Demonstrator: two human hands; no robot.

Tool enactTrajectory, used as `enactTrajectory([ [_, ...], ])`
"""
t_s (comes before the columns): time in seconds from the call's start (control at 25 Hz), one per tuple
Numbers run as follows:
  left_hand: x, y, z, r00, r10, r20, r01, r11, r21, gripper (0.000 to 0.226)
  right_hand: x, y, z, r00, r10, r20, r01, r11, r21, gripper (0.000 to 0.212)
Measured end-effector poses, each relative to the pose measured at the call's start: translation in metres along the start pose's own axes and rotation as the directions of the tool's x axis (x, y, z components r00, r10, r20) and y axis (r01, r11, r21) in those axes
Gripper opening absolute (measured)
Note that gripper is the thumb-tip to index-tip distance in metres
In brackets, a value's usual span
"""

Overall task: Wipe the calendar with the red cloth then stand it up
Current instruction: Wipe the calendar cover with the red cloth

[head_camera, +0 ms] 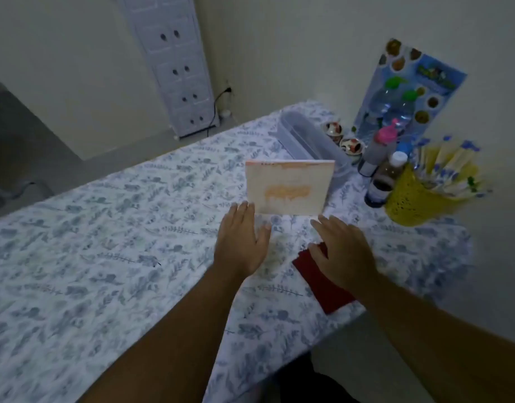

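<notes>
Both hands are open and hold nothing. The left hand (241, 237) has its fingertips at the bottom left corner of the calendar (289, 187). The right hand (342, 251) lies flat over the red cloth (320, 280). The calendar stands up on the table (105, 257). A bump from either hand could knock it flat.

Table (90, 257) w/ floral cloth: calendar (289, 189) upright, red cloth (320, 283), yellow basket (410, 199)
</notes>
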State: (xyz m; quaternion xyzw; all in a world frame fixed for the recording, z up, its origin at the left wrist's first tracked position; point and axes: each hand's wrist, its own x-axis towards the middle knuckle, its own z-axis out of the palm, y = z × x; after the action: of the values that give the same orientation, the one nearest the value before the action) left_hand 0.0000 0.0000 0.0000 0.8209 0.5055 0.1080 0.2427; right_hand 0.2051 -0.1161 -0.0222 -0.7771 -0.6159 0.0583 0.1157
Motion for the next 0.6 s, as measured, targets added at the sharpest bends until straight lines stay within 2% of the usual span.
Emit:
enactTrajectory([
  [0.08, 0.008, 0.01, 0.041, 0.995, 0.022, 0.095, -0.023, 1.0, 0.011, 0.07, -0.006, 0.024, 0.026, 0.996, 0.022, 0.091, -0.019, 0.999, -0.031, 0.057],
  [0.24, 0.005, 0.006, 0.101, 0.978, 0.009, 0.21, -0.019, 0.999, 0.045, 0.071, -0.035, 0.043, 0.079, 0.973, -0.071, 0.218, 0.085, 0.995, -0.053, 0.071],
  [0.36, -0.001, -0.009, 0.124, 0.979, 0.035, 0.201, -0.053, 0.995, 0.089, 0.072, -0.041, 0.048, 0.095, 0.979, -0.111, 0.17, 0.121, 0.991, -0.049, 0.074],
  [0.6, -0.004, -0.009, 0.137, 0.994, 0.02, 0.108, -0.025, 0.998, 0.05, 0.068, -0.032, 0.052, 0.101, 0.984, -0.157, 0.078, 0.157, 0.988, 0.012, 0.055],
])
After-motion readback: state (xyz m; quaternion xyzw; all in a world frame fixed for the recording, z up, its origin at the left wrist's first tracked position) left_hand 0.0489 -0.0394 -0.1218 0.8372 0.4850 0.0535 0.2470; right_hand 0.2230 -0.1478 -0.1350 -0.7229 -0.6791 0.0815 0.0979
